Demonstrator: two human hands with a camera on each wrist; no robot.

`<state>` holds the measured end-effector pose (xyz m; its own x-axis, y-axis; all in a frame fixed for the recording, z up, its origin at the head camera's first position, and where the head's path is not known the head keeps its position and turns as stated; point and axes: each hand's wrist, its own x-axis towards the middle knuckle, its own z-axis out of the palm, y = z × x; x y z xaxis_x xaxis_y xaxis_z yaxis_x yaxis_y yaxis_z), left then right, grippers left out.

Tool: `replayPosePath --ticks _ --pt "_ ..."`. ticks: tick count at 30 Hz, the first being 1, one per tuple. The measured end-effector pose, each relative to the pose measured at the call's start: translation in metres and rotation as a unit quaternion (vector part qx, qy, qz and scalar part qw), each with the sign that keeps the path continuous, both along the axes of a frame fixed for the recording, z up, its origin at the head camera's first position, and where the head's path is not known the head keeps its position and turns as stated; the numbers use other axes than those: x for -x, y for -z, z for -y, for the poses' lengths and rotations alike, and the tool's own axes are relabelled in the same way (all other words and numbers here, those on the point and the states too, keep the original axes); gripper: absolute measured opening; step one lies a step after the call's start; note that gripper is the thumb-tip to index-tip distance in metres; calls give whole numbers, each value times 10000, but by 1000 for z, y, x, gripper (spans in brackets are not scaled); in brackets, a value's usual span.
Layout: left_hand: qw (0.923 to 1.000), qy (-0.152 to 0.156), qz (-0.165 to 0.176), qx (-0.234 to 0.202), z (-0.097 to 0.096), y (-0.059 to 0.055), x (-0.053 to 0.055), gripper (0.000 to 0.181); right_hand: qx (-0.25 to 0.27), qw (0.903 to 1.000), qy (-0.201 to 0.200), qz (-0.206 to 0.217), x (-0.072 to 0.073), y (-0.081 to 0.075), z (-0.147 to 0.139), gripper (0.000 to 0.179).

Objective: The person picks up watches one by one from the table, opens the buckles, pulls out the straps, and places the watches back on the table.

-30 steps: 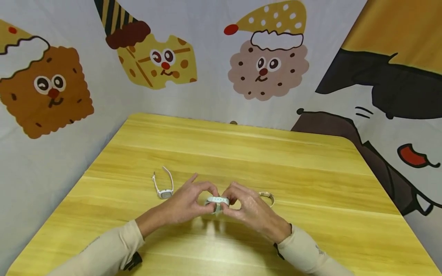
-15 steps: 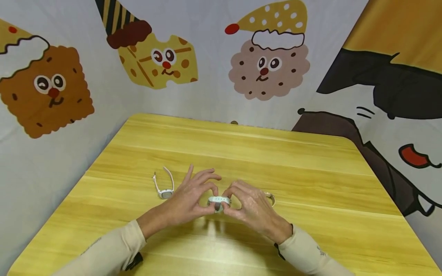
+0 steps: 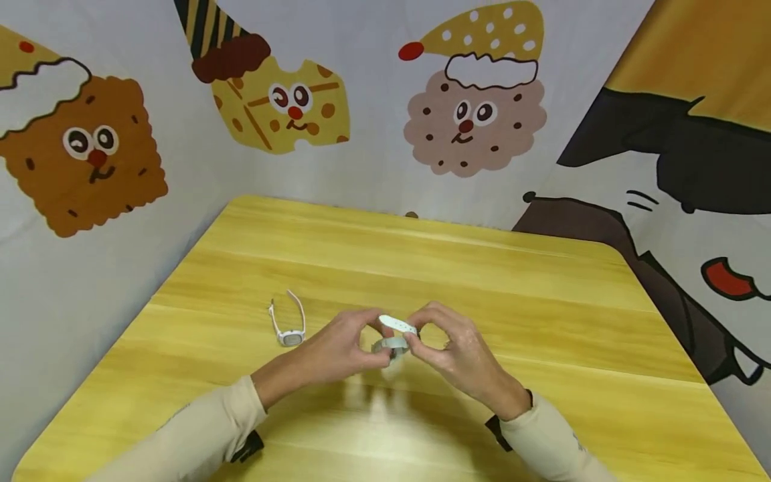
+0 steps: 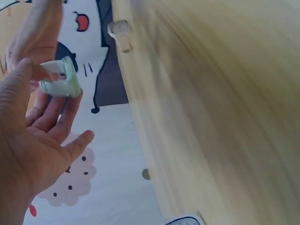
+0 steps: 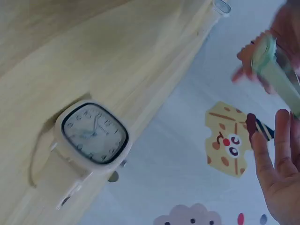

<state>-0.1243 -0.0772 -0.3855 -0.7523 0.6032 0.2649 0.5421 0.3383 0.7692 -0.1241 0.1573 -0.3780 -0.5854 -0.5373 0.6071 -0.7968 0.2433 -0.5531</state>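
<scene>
A mint-green wristwatch (image 3: 391, 344) is held above the table between my two hands. My left hand (image 3: 337, 343) pinches the watch's body side between thumb and fingers. With thumb and forefinger, my right hand (image 3: 460, 343) grips the loose strap end (image 3: 394, 324), which stands raised apart from the rest of the band. The right wrist view shows the round green watch case (image 5: 265, 54) near the left hand (image 5: 287, 35). In the left wrist view the band (image 4: 65, 86) forms a bent loop between the hands.
A white watch (image 3: 292, 339) with an open strap lies on the wooden table (image 3: 421, 261), left of my left hand. A cream square-faced watch (image 5: 95, 132) lies beyond my right hand, hidden in the head view. A printed cloth (image 3: 373, 181) hangs behind.
The green strap end has come up and away from the loop, raised in my right hand. Both hands have shifted slightly right. The cream watch has passed out of sight behind the right hand.
</scene>
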Motion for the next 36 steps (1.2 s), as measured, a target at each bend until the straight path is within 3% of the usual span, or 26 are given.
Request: replayPosePath --ticks 2,6,15,19,22,24,30,36 --pt "9999 -92 72 55 1 2 2 20 130 9998 47 156 1 1 -2 30" --pt "9997 -89 -192 157 -2 6 5 27 300 9976 211 591 1 4 -5 26" --pt "9937 -345 -1058 153 -2 4 6 17 708 9867 210 1450 2 5 2 22" --pt "9899 -509 -1320 40 -1 3 6 13 974 9650 -37 2433 0 10 3 21" --pt "9899 -610 -1283 -38 -1 2 6 12 1030 9491 -213 2970 -2 14 3 24" --pt "9906 -668 -1189 -85 -1 2 6 11 922 9498 -192 2983 -3 16 4 26" --pt "9905 -840 -1078 -141 -1 4 4 11 817 9645 159 2505 -4 17 6 33" --pt "9882 -913 -1194 -281 1 5 5 9 630 9669 355 2448 -4 18 6 35"
